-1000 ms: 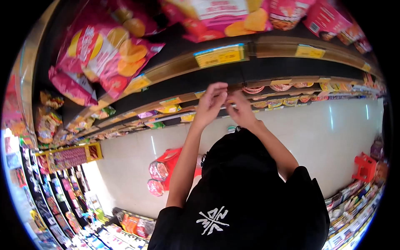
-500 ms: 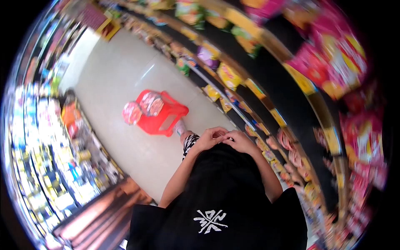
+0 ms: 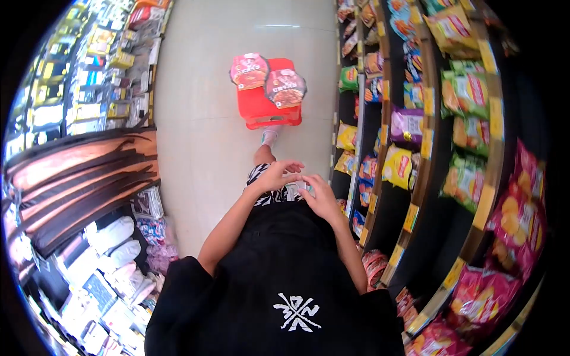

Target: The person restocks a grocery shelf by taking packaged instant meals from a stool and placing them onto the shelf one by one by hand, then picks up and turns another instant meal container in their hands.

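Note:
In front of my waist, my left hand is raised with its fingers apart and nothing in it. Close beside it on the right, my right hand has its fingers spread and is empty; the fingertips of the two hands nearly meet. Beyond my hands, on the floor, stands a red plastic stool. Two round-topped food packs lie on it: a pink-red one at the left and a darker red one overlapping the stool's right side.
Shelves with bagged snacks and yellow price tags run along the right. Pink chip bags are at the lower right. Lit shelves of small packaged goods and a brown striped panel line the left. The pale tiled floor lies between.
The view has turned from the chip shelf to the aisle, and the stool now appears straight ahead. My hands have come down from near the shelf to my waist and their fingers have parted.

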`<state>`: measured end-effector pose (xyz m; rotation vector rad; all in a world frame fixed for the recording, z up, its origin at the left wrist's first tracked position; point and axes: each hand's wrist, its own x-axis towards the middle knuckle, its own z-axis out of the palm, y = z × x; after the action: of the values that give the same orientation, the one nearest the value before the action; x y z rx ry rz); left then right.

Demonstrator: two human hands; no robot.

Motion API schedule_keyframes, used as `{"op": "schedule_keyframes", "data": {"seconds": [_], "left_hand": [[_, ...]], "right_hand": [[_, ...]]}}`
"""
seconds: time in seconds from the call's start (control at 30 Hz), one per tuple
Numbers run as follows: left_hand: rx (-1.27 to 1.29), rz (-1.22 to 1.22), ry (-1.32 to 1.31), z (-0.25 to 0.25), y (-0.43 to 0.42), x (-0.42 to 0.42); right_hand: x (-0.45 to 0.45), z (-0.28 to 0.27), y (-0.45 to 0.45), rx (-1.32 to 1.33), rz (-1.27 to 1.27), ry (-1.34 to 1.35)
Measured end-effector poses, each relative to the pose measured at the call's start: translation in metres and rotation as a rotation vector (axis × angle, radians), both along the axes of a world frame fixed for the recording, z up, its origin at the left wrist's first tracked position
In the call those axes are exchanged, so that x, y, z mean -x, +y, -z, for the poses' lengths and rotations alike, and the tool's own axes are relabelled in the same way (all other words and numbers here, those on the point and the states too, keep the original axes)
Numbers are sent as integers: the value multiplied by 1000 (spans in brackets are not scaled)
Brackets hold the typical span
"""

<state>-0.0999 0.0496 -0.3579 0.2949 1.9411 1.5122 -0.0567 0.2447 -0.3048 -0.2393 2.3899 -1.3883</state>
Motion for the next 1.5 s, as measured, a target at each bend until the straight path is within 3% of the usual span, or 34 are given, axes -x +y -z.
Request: {"op": "schedule_keyframes", "data": {"seconds": [0.03, 0.17, 0.27, 0.47, 0.63, 0.73, 0.83, 0.93, 1.1, 1.23, 1.33, 1.5], "left_hand": [[-25, -69, -23, 15, -7, 6], [202, 74, 14, 69, -37, 30], [273, 50, -116, 73, -47, 61], [193, -280, -220, 129, -71, 123], [132, -552, -303, 201, -91, 167], [215, -643, -449, 192, -94, 200], [379, -632, -503, 205, -90, 221], [282, -703, -455, 223, -85, 224], [153, -684, -701, 212, -81, 239], [82, -646, -742, 220, -81, 246], [44, -622, -731, 226, -81, 254], [61, -613, -717, 235, -79, 260]], "right_hand": [[12, 2, -5, 52, 4, 24], [56, 16, -12, 166, 37, -167], [89, 30, -25, 137, 106, -240], [149, 80, -31, 39, 164, -472], [177, 163, -12, -83, 220, -522], [194, 203, -5, -116, 273, -553], [240, 193, -24, -98, 341, -504], [263, 189, -33, -122, 354, -476], [285, 245, -37, -188, 370, -369], [287, 272, -36, -249, 439, -478], [300, 259, -46, -285, 447, -478], [301, 278, -46, -43, 512, -614]]}}
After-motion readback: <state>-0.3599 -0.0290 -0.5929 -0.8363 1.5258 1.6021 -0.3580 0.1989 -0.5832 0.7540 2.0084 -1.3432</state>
